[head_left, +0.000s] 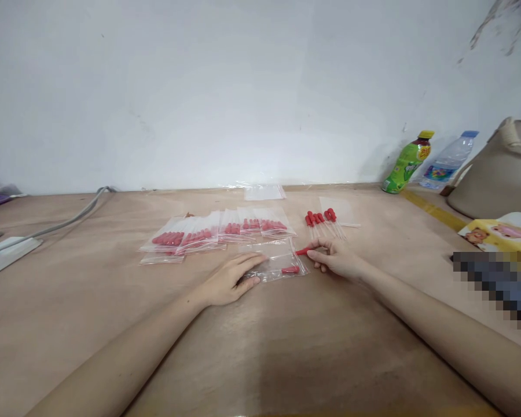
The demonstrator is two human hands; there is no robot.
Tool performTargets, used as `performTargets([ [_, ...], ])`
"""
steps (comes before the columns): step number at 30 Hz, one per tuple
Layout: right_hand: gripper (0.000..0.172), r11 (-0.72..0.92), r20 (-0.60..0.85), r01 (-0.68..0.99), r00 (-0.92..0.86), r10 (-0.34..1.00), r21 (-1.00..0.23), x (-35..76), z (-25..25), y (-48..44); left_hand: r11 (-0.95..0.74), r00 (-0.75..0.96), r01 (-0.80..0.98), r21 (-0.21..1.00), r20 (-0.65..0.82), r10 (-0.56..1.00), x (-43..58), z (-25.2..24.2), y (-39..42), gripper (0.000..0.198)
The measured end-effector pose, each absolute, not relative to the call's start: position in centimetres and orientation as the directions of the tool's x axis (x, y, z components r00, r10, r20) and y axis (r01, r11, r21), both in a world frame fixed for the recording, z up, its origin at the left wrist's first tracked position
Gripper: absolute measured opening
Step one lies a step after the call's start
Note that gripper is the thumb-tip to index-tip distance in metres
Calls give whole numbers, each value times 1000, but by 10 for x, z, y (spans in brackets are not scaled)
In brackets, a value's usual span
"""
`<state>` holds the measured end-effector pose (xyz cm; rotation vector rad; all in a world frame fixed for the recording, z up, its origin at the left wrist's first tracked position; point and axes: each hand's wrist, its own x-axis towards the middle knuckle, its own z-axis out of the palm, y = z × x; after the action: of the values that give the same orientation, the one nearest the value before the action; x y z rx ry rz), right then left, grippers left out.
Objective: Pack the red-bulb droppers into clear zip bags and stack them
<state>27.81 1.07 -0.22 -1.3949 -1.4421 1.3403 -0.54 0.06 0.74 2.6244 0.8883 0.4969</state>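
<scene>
the right hand [338, 259] has its fingers clamped on a red-bulbed dropper [303, 251], which juts leftward from them, long axis nearly sideways, its red end at the right edge of a clear bag [274, 250]; whether the tip is inside that edge or only over it, i cannot tell. the right hand is the nearer one to this edge. the left hand [228, 282] lies palm down across the bag's other end, thumb and fingers apart, resting on the plastic. inside the clear bag is a single red piece [290, 270], also lying sideways, close to the right edge. just beyond the right hand, a loose group of droppers [319, 218] lies with red bulbs toward the wall [200, 98], beside a white packet [346, 215]. beyond the left hand, overlapping filled bags [206, 223] hold rows of red pieces on the bench [217, 370]; a flat stack of bags [264, 193] lies near the wall.
</scene>
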Motion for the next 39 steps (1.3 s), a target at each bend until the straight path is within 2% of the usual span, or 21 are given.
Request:
performTargets([
  [4,23,-48,-146,406,-214,966,-912,284,1,16,-757,749,518,397,217,626,-5,7,1,43],
  [7,24,75,-53,464,-257,965,-883,282,-1,18,-758,749,520,393,217,627,-5,7,1,43],
  [10,24,172,37,454,-291,956,-875,275,-3,18,-760,749,514,398,224,623,-5,7,1,43],
  [17,20,115,7,443,-238,971,-889,263,-3,20,-761,749,525,382,218,626,-5,8,2,44],
  [22,17,210,48,408,-372,927,-888,260,2,16,-771,756,506,386,231,612,-5,4,4,43],
  [25,17,252,94,543,-302,949,-801,266,6,22,-775,760,495,393,236,606,-5,1,6,40],
  [27,17,269,200,715,-182,963,-645,276,11,31,-778,762,489,394,241,601,-5,-1,7,40],
  [28,17,240,266,801,-104,958,-549,283,14,36,-779,763,488,392,241,600,-6,-1,7,40],
  [30,22,83,368,918,72,927,-388,300,19,48,-781,765,490,387,238,598,-6,-1,8,40],
  [32,30,-127,385,942,246,890,-309,318,21,59,-782,765,493,381,238,598,-6,-1,7,41],
  [35,40,-321,285,903,400,871,-287,344,15,75,-785,765,492,376,243,596,-5,-1,7,41],
  [37,42,-338,175,884,407,897,-323,356,8,83,-786,764,492,373,247,596,-5,-1,7,40],
  [39,42,-288,103,876,351,931,-386,359,1,88,-789,764,490,371,253,594,-4,-1,7,40],
])
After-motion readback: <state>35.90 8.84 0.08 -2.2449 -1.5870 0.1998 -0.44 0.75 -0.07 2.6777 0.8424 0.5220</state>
